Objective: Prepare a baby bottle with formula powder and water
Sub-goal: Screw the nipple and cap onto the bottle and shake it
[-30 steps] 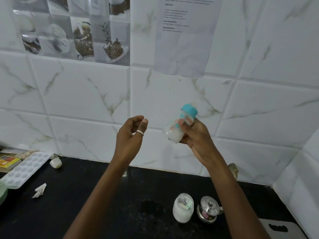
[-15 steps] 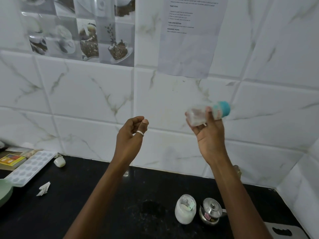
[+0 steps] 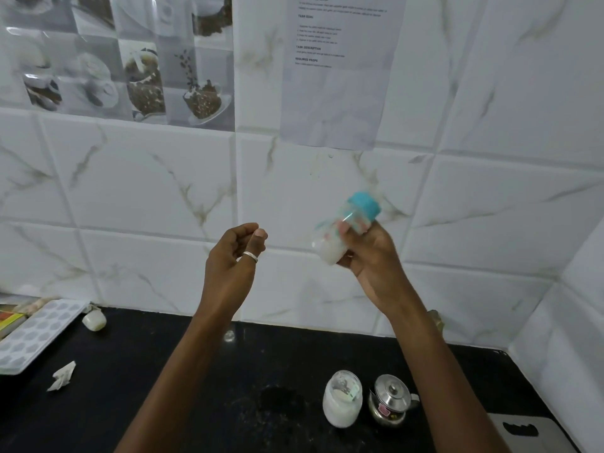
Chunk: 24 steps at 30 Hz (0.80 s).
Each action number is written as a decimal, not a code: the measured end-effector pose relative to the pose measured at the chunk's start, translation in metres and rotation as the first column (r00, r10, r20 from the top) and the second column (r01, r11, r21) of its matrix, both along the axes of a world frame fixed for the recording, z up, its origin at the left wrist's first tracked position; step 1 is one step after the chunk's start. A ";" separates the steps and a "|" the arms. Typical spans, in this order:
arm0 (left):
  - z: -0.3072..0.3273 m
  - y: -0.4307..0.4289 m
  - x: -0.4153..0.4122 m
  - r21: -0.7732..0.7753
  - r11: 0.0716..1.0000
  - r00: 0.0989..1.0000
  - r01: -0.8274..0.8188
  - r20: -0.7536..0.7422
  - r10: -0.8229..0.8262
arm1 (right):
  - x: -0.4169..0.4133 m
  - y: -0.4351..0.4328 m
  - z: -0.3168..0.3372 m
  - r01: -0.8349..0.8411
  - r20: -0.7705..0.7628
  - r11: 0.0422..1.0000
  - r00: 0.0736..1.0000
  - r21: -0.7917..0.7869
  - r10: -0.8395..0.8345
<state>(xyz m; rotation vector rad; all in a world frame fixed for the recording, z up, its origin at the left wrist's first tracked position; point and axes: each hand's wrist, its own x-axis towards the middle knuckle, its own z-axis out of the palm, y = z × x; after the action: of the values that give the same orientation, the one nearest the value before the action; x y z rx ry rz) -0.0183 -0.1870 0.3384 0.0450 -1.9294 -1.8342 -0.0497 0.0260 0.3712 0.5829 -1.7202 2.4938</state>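
My right hand [image 3: 372,256] is raised in front of the tiled wall and grips a small clear baby bottle [image 3: 330,246] with a teal cap [image 3: 364,206]. The bottle is tilted, cap up to the right, and milky white liquid sits in its lower end; it is motion-blurred. My left hand [image 3: 233,256] hovers to the left at the same height, fingers loosely curled, a ring on the thumb, holding nothing. On the black counter below stands a glass jar of white powder [image 3: 341,398], with a small lidded steel pot [image 3: 390,400] beside it.
At the counter's left edge lie a grey moulded tray [image 3: 36,331], a small white cap-like item [image 3: 94,320] and a crumpled paper scrap [image 3: 62,376]. A grey board with a handle slot [image 3: 523,431] sits at the lower right. The wall corner closes in on the right.
The bottle swung from cap-up tilt to nearly level and back to cap-up tilt, the right hand shaking it. My left hand stayed almost still.
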 end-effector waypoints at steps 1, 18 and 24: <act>0.000 0.000 0.001 0.002 1.000 1.000 0.003 -0.001 -0.003 | -0.001 0.002 0.004 0.017 0.016 0.984 1.000 -0.178 -0.015; 0.002 0.003 0.003 0.018 0.999 1.000 0.029 -0.008 -0.029 | 0.002 -0.003 -0.002 0.043 0.028 0.995 0.999 0.089 -0.045; 0.002 0.004 0.004 0.013 0.999 0.999 0.040 -0.009 -0.040 | -0.004 -0.002 0.004 0.110 0.072 0.978 0.993 -0.176 -0.098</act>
<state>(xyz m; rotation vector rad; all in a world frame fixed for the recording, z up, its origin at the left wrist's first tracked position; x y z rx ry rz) -0.0147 -0.1832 0.3402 0.0032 -1.9256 -1.8695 -0.0533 0.0242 0.3750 0.3932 -1.4800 2.5819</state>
